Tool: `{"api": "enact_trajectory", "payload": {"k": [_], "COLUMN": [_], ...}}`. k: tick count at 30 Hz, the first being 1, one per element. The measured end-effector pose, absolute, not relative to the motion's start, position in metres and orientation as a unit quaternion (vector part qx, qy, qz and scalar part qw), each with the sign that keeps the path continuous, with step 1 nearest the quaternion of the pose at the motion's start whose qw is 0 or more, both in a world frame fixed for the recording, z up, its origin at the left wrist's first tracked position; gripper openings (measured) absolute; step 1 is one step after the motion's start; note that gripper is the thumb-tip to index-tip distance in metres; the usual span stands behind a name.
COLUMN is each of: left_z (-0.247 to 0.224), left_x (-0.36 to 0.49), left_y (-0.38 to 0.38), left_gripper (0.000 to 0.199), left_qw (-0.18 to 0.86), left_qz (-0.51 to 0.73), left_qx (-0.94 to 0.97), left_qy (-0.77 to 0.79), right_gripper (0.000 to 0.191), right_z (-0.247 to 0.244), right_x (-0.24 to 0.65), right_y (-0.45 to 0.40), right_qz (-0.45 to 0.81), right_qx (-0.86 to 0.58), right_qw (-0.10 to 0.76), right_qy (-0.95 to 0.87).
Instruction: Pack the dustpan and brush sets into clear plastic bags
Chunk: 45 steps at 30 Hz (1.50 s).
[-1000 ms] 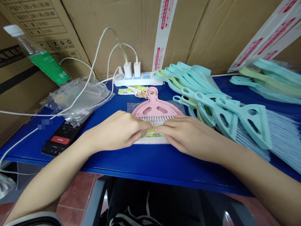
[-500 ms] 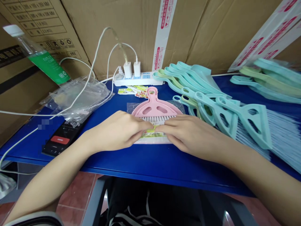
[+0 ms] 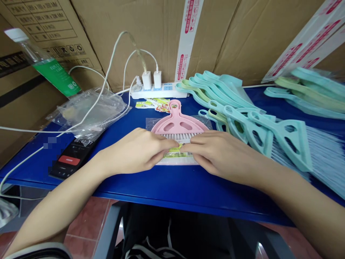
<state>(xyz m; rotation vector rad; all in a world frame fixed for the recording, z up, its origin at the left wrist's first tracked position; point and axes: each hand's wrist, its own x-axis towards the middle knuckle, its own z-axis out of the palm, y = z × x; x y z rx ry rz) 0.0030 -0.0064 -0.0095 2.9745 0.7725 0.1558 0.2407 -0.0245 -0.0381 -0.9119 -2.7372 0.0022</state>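
Observation:
A pink dustpan (image 3: 176, 117) lies on the blue table with its looped handle pointing away from me. White brush bristles (image 3: 176, 137) show across it, and a yellow-and-white label (image 3: 176, 155) lies below them. Clear plastic bag film (image 3: 151, 123) shows around the set. My left hand (image 3: 141, 149) is over the left side, fingers curled and pressed on the film near the label. From the right, my right hand (image 3: 212, 151) does the same, its fingertips almost meeting the left ones. Both palms and some fingers are hidden.
Turquoise and green dustpans (image 3: 215, 88) and brushes (image 3: 288, 136) are piled at right, more (image 3: 309, 91) behind. A white power strip (image 3: 172, 92), loose labels (image 3: 155, 104), plastic bags (image 3: 91, 108), a phone (image 3: 71, 160), a bottle (image 3: 55, 75) and cables stand around; cardboard boxes (image 3: 145, 21) form the back.
Both hands have shifted only slightly, staying at the label on the pink set. The other things look the same.

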Motion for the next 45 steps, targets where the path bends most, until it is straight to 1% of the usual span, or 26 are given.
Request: {"api": "enact_trajectory", "payload": {"k": [5, 11, 19, 27, 31, 38, 45], "left_z": [-0.0112, -0.0131, -0.0146, -0.0143, -0.0136, -0.0129, -0.0128], "left_x": [0.0034, 0.0058, 0.0068, 0.0064, 0.0068, 0.0069, 0.0069], "left_y": [-0.0080, -0.0091, -0.0093, -0.0093, -0.0092, -0.0079, -0.0075], "left_gripper": [0.034, 0.032, 0.040, 0.039, 0.038, 0.040, 0.035], "left_qw": [0.025, 0.001, 0.001, 0.038, 0.047, -0.008, -0.005], "left_qz": [0.050, 0.048, 0.035, 0.040, 0.038, 0.024, 0.024], "left_qx": [0.968, 0.971, 0.971, 0.970, 0.969, 0.967, 0.969], "left_qy": [0.243, 0.233, 0.237, 0.235, 0.239, 0.252, 0.247], "right_gripper": [0.030, 0.033, 0.035, 0.032, 0.034, 0.031, 0.033], "right_z": [-0.0372, -0.0403, -0.0363, -0.0362, -0.0379, -0.0356, -0.0349], "right_x": [0.2402, 0.2430, 0.2416, 0.2427, 0.2440, 0.2433, 0.2429], "right_y": [-0.0243, -0.0216, -0.0236, -0.0226, -0.0221, -0.0232, -0.0233], "right_qz": [-0.005, -0.026, -0.004, -0.007, -0.025, -0.012, -0.015], "right_qx": [-0.315, -0.312, -0.302, -0.329, -0.335, -0.337, -0.328], "right_qw": [0.132, 0.168, 0.140, 0.139, 0.146, 0.140, 0.138], "right_qy": [-0.940, -0.935, -0.943, -0.934, -0.930, -0.931, -0.934]}}
